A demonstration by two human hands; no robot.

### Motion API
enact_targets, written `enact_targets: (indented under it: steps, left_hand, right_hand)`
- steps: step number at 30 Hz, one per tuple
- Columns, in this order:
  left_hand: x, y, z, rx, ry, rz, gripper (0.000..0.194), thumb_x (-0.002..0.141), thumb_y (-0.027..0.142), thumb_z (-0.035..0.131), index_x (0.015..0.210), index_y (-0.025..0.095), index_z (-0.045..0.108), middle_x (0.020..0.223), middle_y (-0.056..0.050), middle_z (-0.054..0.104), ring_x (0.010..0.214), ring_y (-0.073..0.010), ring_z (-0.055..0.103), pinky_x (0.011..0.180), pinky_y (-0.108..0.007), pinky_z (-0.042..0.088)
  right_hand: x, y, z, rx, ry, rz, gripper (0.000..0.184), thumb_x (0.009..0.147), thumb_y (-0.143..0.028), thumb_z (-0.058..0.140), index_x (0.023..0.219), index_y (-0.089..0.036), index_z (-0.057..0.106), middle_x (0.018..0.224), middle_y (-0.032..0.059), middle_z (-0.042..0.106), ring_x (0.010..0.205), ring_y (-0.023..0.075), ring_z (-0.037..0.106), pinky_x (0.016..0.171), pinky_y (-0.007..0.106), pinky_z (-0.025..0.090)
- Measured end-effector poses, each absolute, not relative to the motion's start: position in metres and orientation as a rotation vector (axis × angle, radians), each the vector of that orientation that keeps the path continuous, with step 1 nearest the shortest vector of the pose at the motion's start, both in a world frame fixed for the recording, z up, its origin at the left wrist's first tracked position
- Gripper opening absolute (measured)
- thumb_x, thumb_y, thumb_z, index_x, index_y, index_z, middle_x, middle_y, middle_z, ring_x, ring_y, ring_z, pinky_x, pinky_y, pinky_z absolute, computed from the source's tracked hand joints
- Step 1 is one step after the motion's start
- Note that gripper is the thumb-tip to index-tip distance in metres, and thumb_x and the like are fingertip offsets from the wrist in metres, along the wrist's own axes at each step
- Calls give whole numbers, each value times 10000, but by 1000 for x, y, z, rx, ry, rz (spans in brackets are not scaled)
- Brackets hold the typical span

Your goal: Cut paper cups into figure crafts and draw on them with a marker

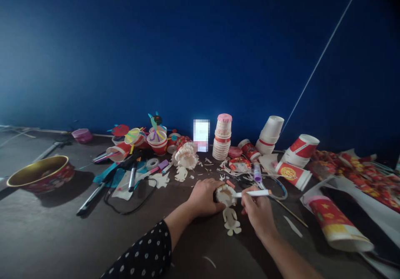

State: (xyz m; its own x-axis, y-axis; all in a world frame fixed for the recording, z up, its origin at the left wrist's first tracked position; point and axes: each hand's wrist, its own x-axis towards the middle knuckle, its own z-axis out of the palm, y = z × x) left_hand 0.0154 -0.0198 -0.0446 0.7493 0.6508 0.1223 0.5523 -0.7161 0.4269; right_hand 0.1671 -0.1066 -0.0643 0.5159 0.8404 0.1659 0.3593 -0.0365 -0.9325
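At the near middle of the table lies a paper cutout figure [230, 218], pale, with a round frilled head [225, 195] and a small body with limbs. My left hand [206, 196] is closed on the left side of the head, fingers over its far edge and thumb near its lower edge. A white marker [256, 193] with an orange end is pinched in my right hand [258, 212]. It lies nearly level, its left tip at the head's right rim. A similar frilled paper piece [186, 157] sits farther back.
Behind stand a stack of paper cups [222, 139] and more cups [270, 133]. A gold-rimmed bowl [40, 175] is at left, near a box cutter [93, 195]. A red cup [339, 225] and a dark phone-like slab [362, 220] lie at right. Paper scraps are scattered about.
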Motion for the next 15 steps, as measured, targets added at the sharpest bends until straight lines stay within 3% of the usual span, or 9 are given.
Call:
enact_targets:
  steps: [6, 15]
  left_hand:
    - [16, -20, -45, 2581, 952, 335, 613, 568, 410, 644, 1148, 284, 492, 1029, -27, 578, 945, -227, 528, 841, -329, 380]
    - [16, -18, -49, 2581, 935, 389, 588, 564, 395, 642, 1126, 285, 506, 1001, -16, 582, 912, -216, 536, 829, -317, 378]
  right_hand:
    - [166, -107, -66, -1715, -1254, 399, 183, 750, -351, 442, 636, -210, 474, 435, -41, 505, 389, 143, 530, 425, 231, 429]
    - [166, -105, -65, -1808, -1328, 288, 171, 755, -329, 432, 644, -207, 476, 469, -10, 556, 435, 157, 564, 441, 231, 422]
